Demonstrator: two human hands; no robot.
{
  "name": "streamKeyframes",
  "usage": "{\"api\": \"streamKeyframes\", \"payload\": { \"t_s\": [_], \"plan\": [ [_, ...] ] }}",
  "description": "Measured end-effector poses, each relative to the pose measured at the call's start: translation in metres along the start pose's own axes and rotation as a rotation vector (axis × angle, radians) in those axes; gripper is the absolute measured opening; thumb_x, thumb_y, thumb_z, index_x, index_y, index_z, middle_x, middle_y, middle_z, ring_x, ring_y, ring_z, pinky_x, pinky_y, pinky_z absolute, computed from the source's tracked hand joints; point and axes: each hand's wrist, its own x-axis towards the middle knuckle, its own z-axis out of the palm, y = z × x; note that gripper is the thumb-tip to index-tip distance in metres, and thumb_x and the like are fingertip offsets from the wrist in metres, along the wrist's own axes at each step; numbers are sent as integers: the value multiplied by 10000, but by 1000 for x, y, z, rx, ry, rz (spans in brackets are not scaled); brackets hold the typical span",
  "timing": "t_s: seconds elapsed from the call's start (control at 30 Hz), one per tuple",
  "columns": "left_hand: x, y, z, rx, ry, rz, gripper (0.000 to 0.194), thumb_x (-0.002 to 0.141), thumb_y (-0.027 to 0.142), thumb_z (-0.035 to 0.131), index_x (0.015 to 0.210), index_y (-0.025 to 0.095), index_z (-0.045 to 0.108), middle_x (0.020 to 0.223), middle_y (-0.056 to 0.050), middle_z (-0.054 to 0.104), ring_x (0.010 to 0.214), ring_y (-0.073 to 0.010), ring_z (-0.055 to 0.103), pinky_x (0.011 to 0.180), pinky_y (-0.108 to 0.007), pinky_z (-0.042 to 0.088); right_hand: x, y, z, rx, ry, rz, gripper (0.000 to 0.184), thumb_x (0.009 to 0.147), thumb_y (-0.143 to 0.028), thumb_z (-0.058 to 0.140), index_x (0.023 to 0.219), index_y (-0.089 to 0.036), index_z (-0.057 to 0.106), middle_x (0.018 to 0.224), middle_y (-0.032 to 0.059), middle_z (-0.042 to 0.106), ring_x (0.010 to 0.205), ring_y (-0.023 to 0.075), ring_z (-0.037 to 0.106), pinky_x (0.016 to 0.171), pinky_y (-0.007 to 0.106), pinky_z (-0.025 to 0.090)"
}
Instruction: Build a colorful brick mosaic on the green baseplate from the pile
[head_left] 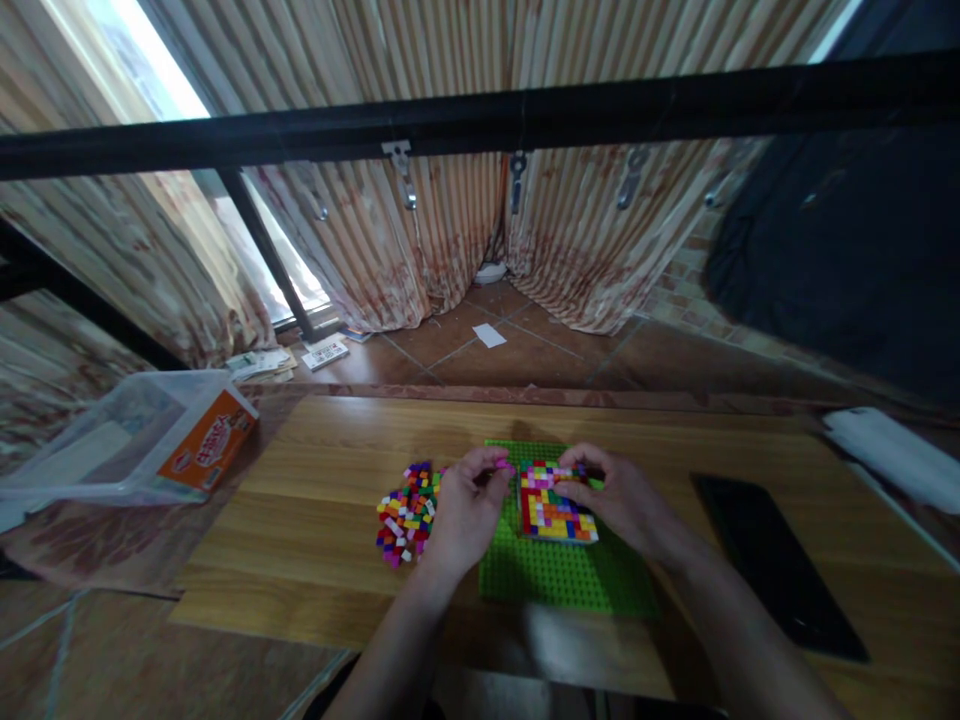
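Pinched between the thumb and finger of my left hand (pixel 472 500) is a small pink building brick (pixel 504 464), held just left of a brick-built block (pixel 555 515). That block is a flat rectangle of red, yellow, orange, pink and other bricks, lying on a green studded baseplate (pixel 562 585). My right hand (pixel 619 495) grips the block at its right far side, thumb on top and fingers curled around the edge. Left of my left hand, a loose pile of small coloured bricks (pixel 405 515) lies on the table, partly hidden by the hand.
The wooden table (pixel 300 530) carries a dark flat panel (pixel 776 560) at the right. A clear plastic bin (pixel 142 400) with an orange label stands on the left. A black metal bar (pixel 465 120) with hanging clips crosses in front of striped curtains (pixel 360 250).
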Motion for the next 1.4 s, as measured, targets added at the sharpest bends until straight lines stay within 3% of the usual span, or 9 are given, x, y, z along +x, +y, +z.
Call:
{"api": "streamKeyframes", "payload": {
  "t_s": [0.33, 0.67, 0.8, 1.0, 1.2, 1.4],
  "plan": [
    [-3, 4, 2, -91, -17, -25, 144, 785, 250, 646, 905, 171, 658, 789, -18, 673, 684, -134, 598, 653, -251, 505, 0, 3, 1, -10, 8, -16, 197, 792, -425, 667, 860, -240, 669, 837, 1, 713, 784, 204, 650, 707, 312, 479],
    [-9, 14, 2, -15, -17, 31, 128, 800, 260, 663, 859, 166, 727, 787, -28, 695, 706, -137, 591, 664, -239, 470, 0, 12, -2, 6, -15, -38, 235, 763, -443, 708, 914, -263, 707, 932, 21, 744, 864, 251, 687, 776, 370, 523],
    [-8, 14, 1, -44, -3, 16, 146, 789, 277, 682, 865, 167, 741, 803, -33, 708, 729, -145, 607, 675, -243, 484, -1, 7, -4, 22, 3, -52, 243, 801, -464, 679, 921, -256, 714, 928, 32, 747, 862, 245, 688, 776, 358, 530],
    [-7, 13, 4, -86, -74, 17, 174, 803, 279, 676, 911, 173, 762, 829, -37, 733, 732, -146, 632, 708, -252, 508, -2, -8, -3, 72, 133, -77, 236, 849, -442, 628, 932, -247, 733, 972, 46, 744, 927, 234, 682, 829, 353, 525],
    [-8, 15, 9, -85, -114, 76, 187, 803, 293, 690, 929, 177, 766, 878, -51, 754, 767, -158, 663, 740, -272, 543, -4, -25, 4, 118, 86, -151, 227, 868, -425, 621, 942, -249, 744, 985, 46, 704, 946, 201, 659, 836, 319, 513],
    [-8, 15, 18, -109, -177, 80, 212, 808, 337, 685, 913, 169, 761, 875, -53, 753, 816, -165, 676, 793, -289, 545, -4, -24, 7, 174, 124, -199, 190, 851, -411, 657, 875, -256, 765, 919, 40, 689, 881, 186, 646, 784, 311, 513]
  ]
}}
